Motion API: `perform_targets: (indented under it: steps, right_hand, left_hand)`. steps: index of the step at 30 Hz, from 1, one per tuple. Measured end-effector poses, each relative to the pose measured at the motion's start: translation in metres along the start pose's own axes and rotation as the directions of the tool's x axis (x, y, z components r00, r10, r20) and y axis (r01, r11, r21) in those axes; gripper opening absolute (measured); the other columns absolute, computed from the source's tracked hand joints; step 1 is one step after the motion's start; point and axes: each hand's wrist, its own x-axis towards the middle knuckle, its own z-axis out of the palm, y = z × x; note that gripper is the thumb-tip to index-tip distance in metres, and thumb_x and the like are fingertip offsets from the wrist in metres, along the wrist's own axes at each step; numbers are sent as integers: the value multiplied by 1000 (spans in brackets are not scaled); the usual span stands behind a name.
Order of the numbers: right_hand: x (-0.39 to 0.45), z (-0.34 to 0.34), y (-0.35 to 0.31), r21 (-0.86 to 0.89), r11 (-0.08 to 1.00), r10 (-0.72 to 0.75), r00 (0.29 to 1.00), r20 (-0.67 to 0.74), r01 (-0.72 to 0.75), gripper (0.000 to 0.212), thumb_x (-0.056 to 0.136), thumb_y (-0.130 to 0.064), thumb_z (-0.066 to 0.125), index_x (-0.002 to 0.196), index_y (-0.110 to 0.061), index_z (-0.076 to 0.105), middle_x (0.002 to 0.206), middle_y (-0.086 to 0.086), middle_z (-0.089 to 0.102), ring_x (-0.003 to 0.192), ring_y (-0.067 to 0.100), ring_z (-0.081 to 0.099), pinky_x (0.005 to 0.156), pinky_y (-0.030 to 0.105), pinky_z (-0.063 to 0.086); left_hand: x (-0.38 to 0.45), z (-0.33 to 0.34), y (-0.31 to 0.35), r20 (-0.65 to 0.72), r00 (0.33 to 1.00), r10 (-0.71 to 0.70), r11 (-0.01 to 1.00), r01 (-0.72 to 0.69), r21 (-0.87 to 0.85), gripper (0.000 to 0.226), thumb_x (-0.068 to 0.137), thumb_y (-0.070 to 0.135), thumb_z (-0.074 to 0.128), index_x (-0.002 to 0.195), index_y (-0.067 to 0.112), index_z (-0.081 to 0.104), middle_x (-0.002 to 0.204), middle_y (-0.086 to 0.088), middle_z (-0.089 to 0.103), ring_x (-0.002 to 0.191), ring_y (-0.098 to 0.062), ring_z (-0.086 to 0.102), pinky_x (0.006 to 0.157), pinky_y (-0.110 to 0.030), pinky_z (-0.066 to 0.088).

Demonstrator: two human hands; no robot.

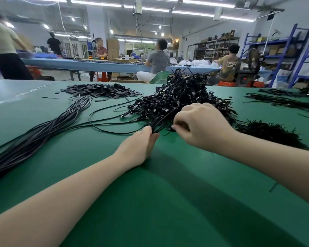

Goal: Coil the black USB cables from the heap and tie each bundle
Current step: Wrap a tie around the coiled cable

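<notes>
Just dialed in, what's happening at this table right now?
A person is bundling black USB cables on a green table. The left hand pinches a folded cable at its bend, while the right hand curls around the strands just beside it, apparently working on the tie. Behind them sits the heap of bundled cables; loose straight cables lie to the left and a pile of ties to the right.

Both my bare forearms reach forward, converging; my left grip lies low, its fingertips pinched together at the front; my right grip hovers higher, knuckles up, fingers curled under.
</notes>
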Motion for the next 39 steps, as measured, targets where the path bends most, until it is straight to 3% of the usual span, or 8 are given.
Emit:
perform_targets:
  steps: [10,13,15,19,23,25,29,39]
  right_hand:
    - [21,6,-15,5,995,-102,995,-7,102,14,89,-36,55,86,-30,68,82,-15,56,87,14,53,76,33,37]
    - [41,-3,1,152,984,-132,951,281,92,11,87,-36,60,77,-36,63,73,-21,60,73,-2,52,72,23,39]
    - [54,-7,18,385,913,-116,818,563,-135,10,87,-36,66,78,-34,65,69,-22,63,66,-7,54,64,10,40]
    - [48,12,39,576,405,-135,577,806,-710,9,80,-25,67,87,-19,65,81,-3,66,73,12,58,74,27,43]
    - [32,55,5,690,-227,23,704,710,-688,10,83,-18,63,75,-22,61,68,-7,62,59,10,59,54,22,45]
    - [30,74,-18,755,-363,226,734,640,-546,16,90,-15,61,75,-18,58,68,-2,61,56,13,57,50,21,48]
    - [25,86,-37,862,-307,443,741,505,-404,17,90,-11,63,74,-12,58,67,5,61,50,14,56,51,21,50]
    - [19,86,-33,889,-226,365,812,456,-398,8,83,-20,73,79,-13,74,69,-1,68,55,8,56,52,18,44]
  left_hand:
    - [1,5,13,-7,998,65,888,-54,456,30,102,44,28,101,17,42,101,-4,66,90,-32,65,62,-31,30]
    - [-5,1,18,-50,916,399,730,-284,622,30,99,39,41,96,13,55,84,-3,69,70,-27,67,60,-28,27]
    - [-9,-4,19,-38,825,564,661,-422,620,28,94,35,53,84,10,61,69,-3,67,56,-27,64,57,-28,30]
    - [-11,-5,17,-46,858,512,834,-484,266,24,99,36,38,83,18,39,74,1,56,70,-30,55,63,-35,27]
    - [-4,0,10,-237,957,169,946,-225,-233,29,101,35,37,79,18,43,63,8,45,59,-15,44,59,-38,31]
    - [2,1,6,-252,968,-7,928,-87,-363,30,103,31,38,75,20,40,64,8,45,60,-11,42,60,-35,31]
    - [9,3,0,-185,970,-155,894,58,-445,13,102,36,39,101,23,40,82,14,49,74,0,47,66,-27,31]
    - [12,3,-6,-137,978,-155,847,60,-529,13,103,33,38,98,25,46,77,8,50,66,-8,45,65,-30,34]
